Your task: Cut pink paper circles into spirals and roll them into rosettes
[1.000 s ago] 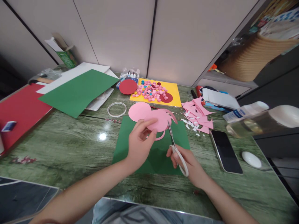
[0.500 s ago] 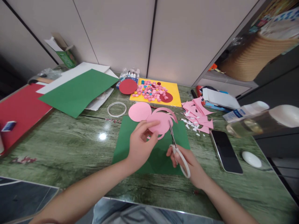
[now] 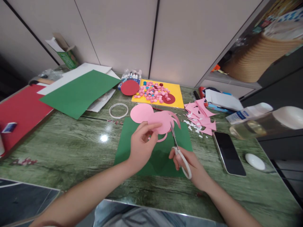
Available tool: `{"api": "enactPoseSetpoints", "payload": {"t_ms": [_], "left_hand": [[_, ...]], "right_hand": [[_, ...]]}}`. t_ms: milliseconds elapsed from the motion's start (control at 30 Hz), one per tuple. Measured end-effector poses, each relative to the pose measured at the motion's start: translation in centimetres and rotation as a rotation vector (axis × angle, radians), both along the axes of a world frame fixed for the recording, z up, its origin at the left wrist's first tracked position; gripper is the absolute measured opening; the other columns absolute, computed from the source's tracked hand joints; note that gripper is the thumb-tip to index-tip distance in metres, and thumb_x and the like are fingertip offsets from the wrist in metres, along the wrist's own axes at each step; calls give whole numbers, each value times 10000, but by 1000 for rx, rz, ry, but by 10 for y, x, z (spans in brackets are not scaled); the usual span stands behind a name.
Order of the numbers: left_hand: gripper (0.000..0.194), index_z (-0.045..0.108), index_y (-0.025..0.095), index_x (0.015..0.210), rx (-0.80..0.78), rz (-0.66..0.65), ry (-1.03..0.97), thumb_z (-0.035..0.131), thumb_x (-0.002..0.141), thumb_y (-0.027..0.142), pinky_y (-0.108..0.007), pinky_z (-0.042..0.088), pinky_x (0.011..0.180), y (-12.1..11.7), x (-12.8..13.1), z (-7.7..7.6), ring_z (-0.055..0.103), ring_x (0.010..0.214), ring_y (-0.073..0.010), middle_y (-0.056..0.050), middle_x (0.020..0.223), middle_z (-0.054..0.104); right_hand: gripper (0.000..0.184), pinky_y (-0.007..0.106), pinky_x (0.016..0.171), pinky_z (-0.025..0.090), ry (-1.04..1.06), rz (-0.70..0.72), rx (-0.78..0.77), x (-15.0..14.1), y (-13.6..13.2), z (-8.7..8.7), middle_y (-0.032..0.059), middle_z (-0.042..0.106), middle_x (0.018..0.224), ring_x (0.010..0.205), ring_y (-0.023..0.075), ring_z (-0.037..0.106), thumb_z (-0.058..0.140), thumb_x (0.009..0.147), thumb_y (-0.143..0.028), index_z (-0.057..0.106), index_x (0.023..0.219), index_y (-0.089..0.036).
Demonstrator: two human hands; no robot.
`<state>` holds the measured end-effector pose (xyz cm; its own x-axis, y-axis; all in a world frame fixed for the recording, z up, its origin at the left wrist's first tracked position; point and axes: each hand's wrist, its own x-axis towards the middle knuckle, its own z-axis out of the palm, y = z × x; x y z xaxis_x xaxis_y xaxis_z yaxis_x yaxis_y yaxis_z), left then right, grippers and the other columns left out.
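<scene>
Between the thumb and fingers of my left hand (image 3: 143, 145) is a round piece of pink paper (image 3: 162, 121), held up over a green sheet (image 3: 153, 164). My right hand (image 3: 189, 164) grips white-handled scissors (image 3: 183, 162), their blades at the right edge of the pink piece. A curved pink strip (image 3: 175, 119) hangs off that edge, and another pink curl (image 3: 162, 137) shows below it. Just behind, to the left, lies a second pink paper circle (image 3: 142, 113).
Pink offcuts (image 3: 201, 116) and white scraps lie to the right, near a phone (image 3: 229, 153) and a tilted bottle (image 3: 262, 123). Small pink balls (image 3: 153, 91) cover a yellow sheet (image 3: 177, 91) behind. A tape roll (image 3: 118, 110) and green paper (image 3: 82, 91) are leftward.
The pink piece has turned and shifted slightly left in my left hand. The cut strip on its right has swung and bunched closer. My right hand and the scissors have hardly moved.
</scene>
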<state>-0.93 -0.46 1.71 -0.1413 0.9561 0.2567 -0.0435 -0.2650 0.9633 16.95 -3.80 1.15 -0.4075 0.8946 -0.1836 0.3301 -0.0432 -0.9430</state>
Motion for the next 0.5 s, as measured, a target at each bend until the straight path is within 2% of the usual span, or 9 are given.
{"api": "enactPoseSetpoints", "payload": {"t_ms": [500], "left_hand": [[234, 680, 210, 969, 19, -5, -20, 589, 768, 129, -245, 503, 726, 0, 2, -2, 564, 924, -164, -56, 936, 583]], "right_hand": [[415, 248, 532, 383, 11, 5, 19, 0, 0, -2, -33, 442, 560, 543, 123, 434, 360, 908, -548, 539, 822, -184]]}}
